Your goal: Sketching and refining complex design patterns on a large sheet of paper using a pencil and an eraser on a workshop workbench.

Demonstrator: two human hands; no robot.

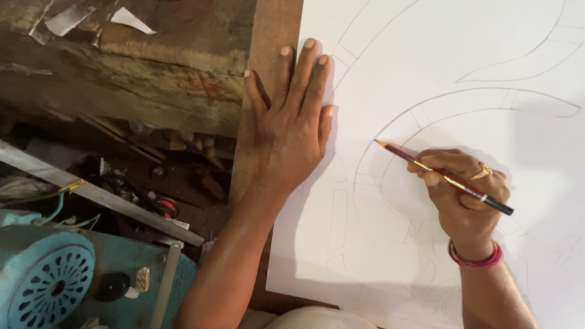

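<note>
— Two hands show in the head view, and both belong to the person wearing the camera. What does each do?

— The right hand is closed around a red and black pencil, pinched between thumb and fingers, its sharpened tip touching a curved pencilled line on the white sheet. A gold ring sits on one finger and a red thread band circles the wrist.

— And the other?

— The left hand lies flat, fingers spread and gripping nothing, pressing the sheet's left edge where it meets the brown wooden board.

— What surrounds them?

— The sheet carries faint curved outlines with small segments. To the left, below the board, stand a teal machine with a round vented cover and a long metal bar, amid wood scraps.
</note>
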